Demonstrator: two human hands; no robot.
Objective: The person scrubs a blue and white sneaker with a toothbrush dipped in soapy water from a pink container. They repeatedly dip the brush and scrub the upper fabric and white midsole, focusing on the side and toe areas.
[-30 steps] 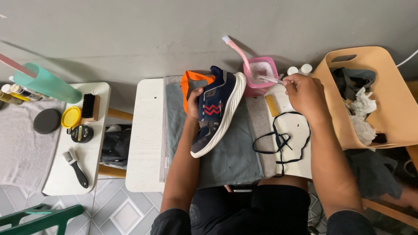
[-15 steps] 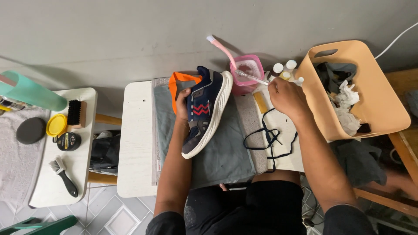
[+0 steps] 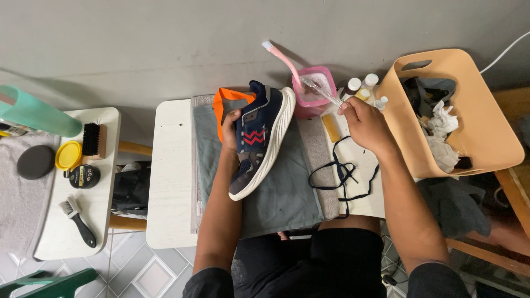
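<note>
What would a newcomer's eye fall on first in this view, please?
Probably the navy shoe with red zigzags, held on its side by the left hand over a grey cloth at the middle of the white table. Next, the right hand holding a clear brush in the pink tub, beside the tan basket of rags.

A tan basket [image 3: 486, 118] of rags sits at three o'clock, small bottles [image 3: 361, 88] at one o'clock, while at nine o'clock a side bench [image 3: 105, 204] carries a black brush [image 3: 91, 139], yellow lid [image 3: 68, 155], round tin [image 3: 84, 176] and small handled brush [image 3: 77, 221].
</note>
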